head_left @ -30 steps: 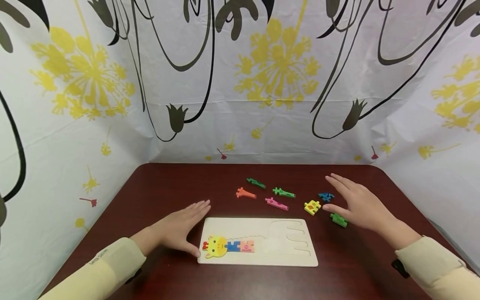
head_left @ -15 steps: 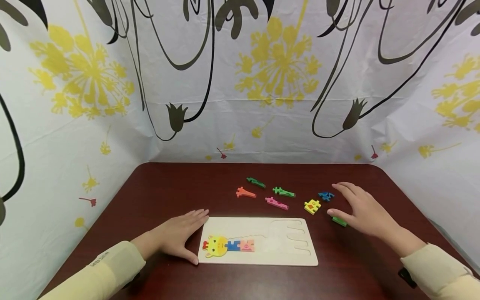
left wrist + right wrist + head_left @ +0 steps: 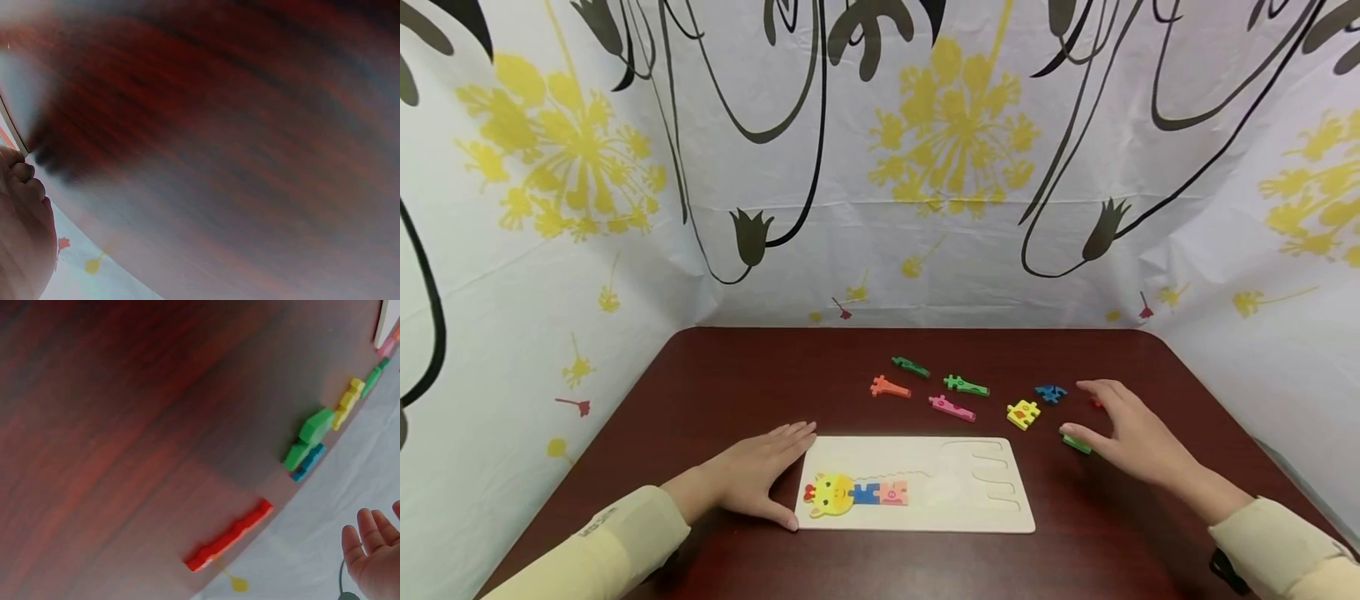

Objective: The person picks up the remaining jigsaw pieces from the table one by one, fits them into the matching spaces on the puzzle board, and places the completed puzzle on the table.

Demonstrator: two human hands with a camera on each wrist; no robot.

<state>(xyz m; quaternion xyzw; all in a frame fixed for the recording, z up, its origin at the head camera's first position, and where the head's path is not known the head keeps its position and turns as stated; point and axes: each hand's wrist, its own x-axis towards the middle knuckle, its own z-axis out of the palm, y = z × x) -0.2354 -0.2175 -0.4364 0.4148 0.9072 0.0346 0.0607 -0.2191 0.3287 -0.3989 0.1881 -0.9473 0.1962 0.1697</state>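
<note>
A pale wooden puzzle board [image 3: 925,454] lies on the dark table. In its left part sit a yellow giraffe-head piece [image 3: 832,495], a blue piece [image 3: 867,493] and a pink piece [image 3: 893,492]. My left hand [image 3: 748,477] lies at the board's left edge, thumb and fingertips at its corners, fingers extended. Over the right side of the table is my right hand [image 3: 1138,442], its fingers relaxed and nothing in them. The thumb overlaps a green puzzle piece [image 3: 1077,443]. A red piece [image 3: 230,536] shows fully in the right wrist view; the hand mostly hides it in the head view.
Left of the right hand lie a yellow piece [image 3: 1023,414] and a dark blue piece [image 3: 1050,393]. Behind the board are orange [image 3: 890,387], magenta [image 3: 952,407], light green [image 3: 966,386] and dark green [image 3: 911,367] leg-like pieces. A patterned cloth [image 3: 850,183] surrounds the table [image 3: 760,367].
My right hand has moved right and toward me, away from the dark blue piece, uncovering part of the red piece. My left hand has slid slightly down along the board's left edge.
</note>
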